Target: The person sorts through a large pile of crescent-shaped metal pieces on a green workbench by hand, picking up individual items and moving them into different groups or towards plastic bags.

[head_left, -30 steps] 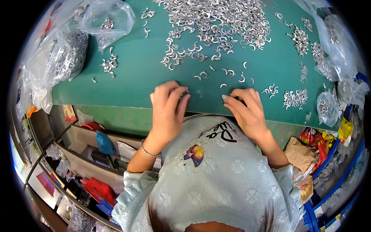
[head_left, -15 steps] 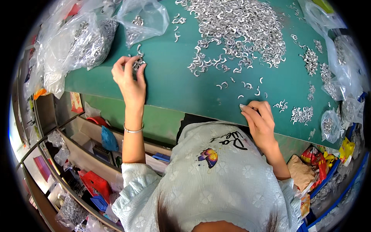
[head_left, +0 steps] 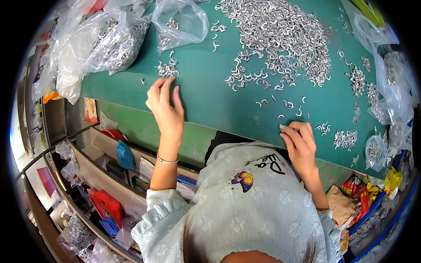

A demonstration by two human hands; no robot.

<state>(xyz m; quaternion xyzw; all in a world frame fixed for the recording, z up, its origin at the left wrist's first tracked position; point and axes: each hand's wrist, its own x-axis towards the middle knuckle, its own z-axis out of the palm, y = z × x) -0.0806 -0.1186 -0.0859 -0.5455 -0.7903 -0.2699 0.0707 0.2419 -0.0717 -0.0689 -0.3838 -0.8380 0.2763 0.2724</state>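
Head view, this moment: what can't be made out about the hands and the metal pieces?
- Left hand: seen from its back at the small cluster of metal pieces; whether the fingertips pinch one is hidden.
- Right hand: palm down on the green table; anything beneath is covered.
- Big pile of metal pieces: single pieces too small to tell their exact shape; the top is cut off by the edge.
- Clear bags: glare and creases blur the contents.

Her left hand [head_left: 164, 107] reaches far over the counter [head_left: 206, 96], fingers spread, while the right hand [head_left: 298, 144] rests loosely curled at its near edge.
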